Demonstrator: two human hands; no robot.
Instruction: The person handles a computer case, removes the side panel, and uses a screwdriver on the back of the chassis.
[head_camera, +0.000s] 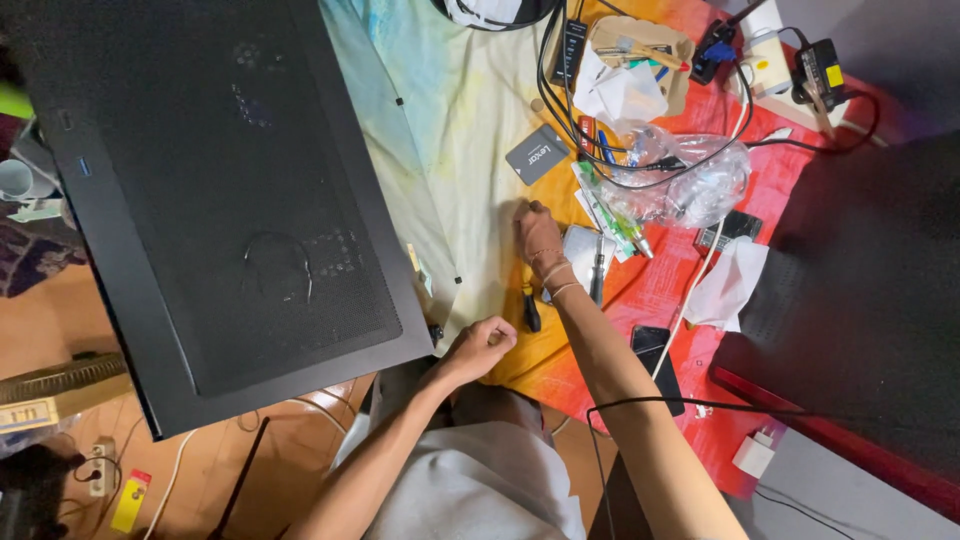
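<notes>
Left hand (482, 347): fingers curled shut, apparently empty, resting on the cloth (470, 120) just beside the black case (230, 190) corner.

Right hand (538, 235): fingers pinched narrow on something small against the cloth; what, cannot tell.

Just right of those fingers: screwdriver (597, 270), pliers (530, 308).

Beyond: grey card (537, 153), plastic bag (690, 175), cables.

Handling judgement: keep the pinch low and steady, so the small part stays on the cloth.

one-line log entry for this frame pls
left hand: fisted at PC case corner, grip contents unclear | right hand: fingertips on cloth | near right: screwdriver, pliers, phone
</notes>
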